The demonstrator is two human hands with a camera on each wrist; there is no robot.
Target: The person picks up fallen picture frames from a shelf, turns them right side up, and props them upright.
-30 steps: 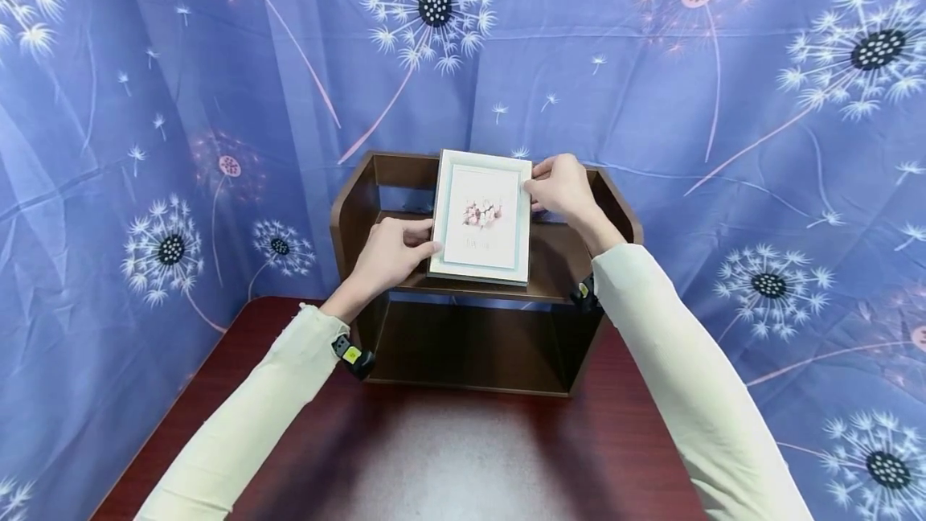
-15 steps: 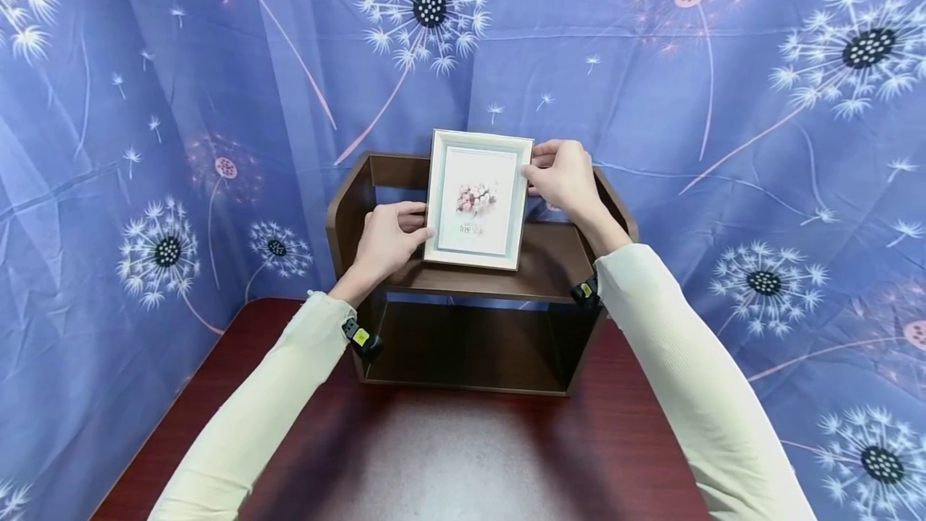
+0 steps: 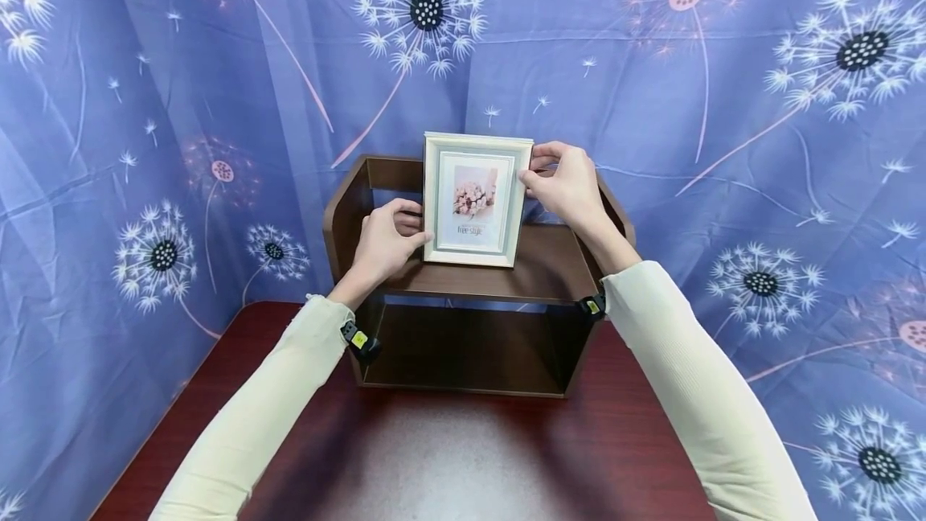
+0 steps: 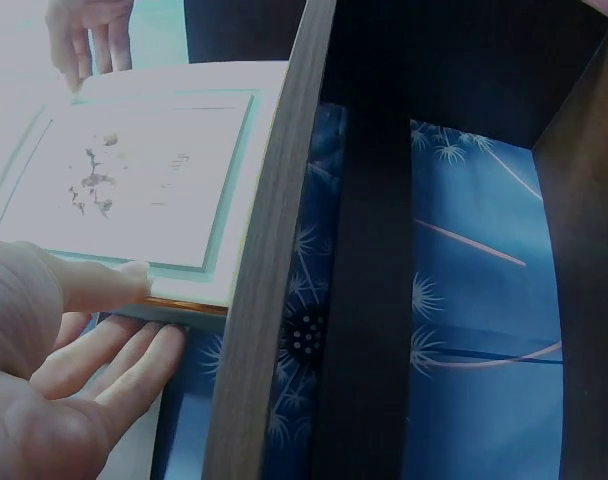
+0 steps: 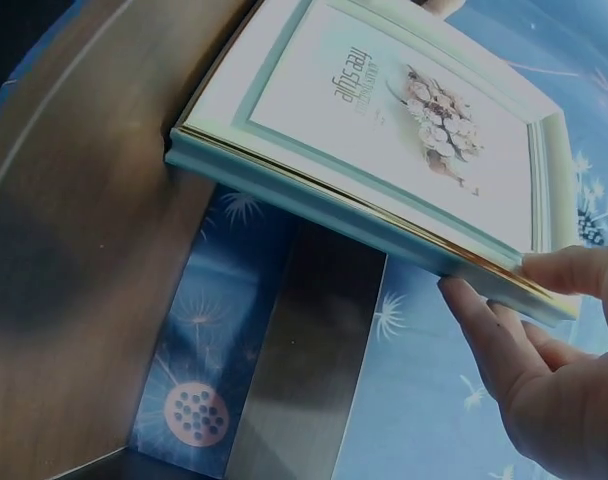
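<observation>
A white picture frame (image 3: 473, 207) with a pink flower print and the words "free style" stands nearly upright on the upper board of a dark brown shelf (image 3: 535, 276). Its lower edge meets the board in the right wrist view. My left hand (image 3: 387, 239) pinches the frame's left edge low down, thumb on the front and fingers behind. Higher up on the opposite edge, my right hand (image 3: 567, 183) pinches it the same way. In the left wrist view, glare washes out part of the print (image 4: 134, 180).
The shelf's lower compartment (image 3: 463, 348) lies under the upper board, between two side panels. Beneath it is a dark red table (image 3: 282, 424). A blue curtain (image 3: 579, 38) with dandelion patterns hangs behind and at both sides.
The picture frame has gone from leaning back to nearly upright, with both hands still on its edges. Glare on the print has faded, so the flowers and words show clearly.
</observation>
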